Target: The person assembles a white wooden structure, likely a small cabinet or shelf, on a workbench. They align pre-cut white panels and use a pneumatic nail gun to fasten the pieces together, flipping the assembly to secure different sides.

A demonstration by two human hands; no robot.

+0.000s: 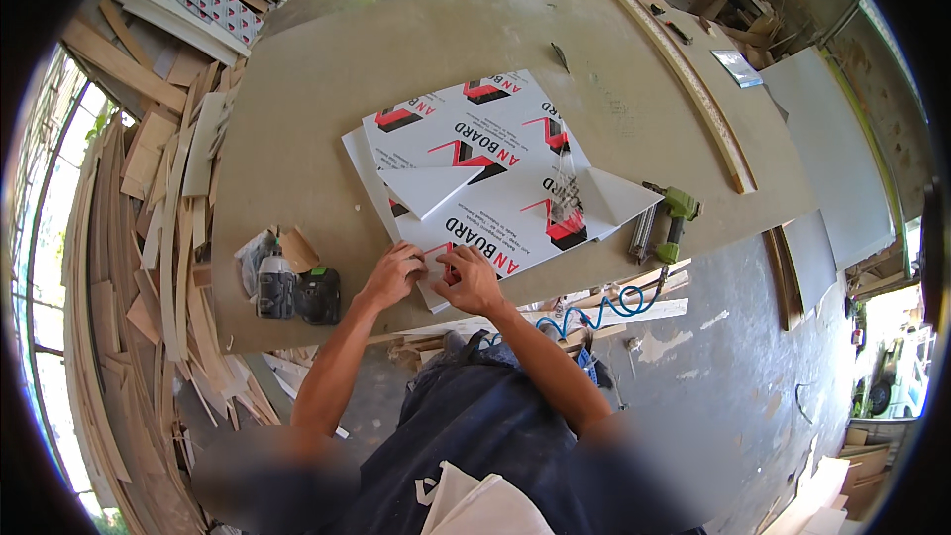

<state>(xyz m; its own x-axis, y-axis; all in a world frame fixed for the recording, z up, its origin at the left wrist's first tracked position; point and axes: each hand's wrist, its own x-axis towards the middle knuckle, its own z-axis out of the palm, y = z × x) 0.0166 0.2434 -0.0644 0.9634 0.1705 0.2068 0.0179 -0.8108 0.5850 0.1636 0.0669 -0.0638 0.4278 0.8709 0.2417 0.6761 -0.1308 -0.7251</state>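
A white board (495, 228) printed in red and black lies on the table, over another white sheet that shows along its left edge. My left hand (394, 275) and my right hand (468, 279) meet at its near corner, fingers curled in. Something small and pale seems to be between the fingertips, too small to name. On the board, just beyond my hands, rests a white triangular piece (431, 186). Another white triangular piece (619, 198) lies at the board's right edge. A crumpled clear plastic piece (567, 196) is beside it.
A green nail gun (680, 223) with a blue coiled hose (604, 309) stands right of the board. Two black tool batteries (319, 295) sit at the table's left corner. A long wooden strip (684, 79) lies far right. Scrap wood (168, 188) is piled left.
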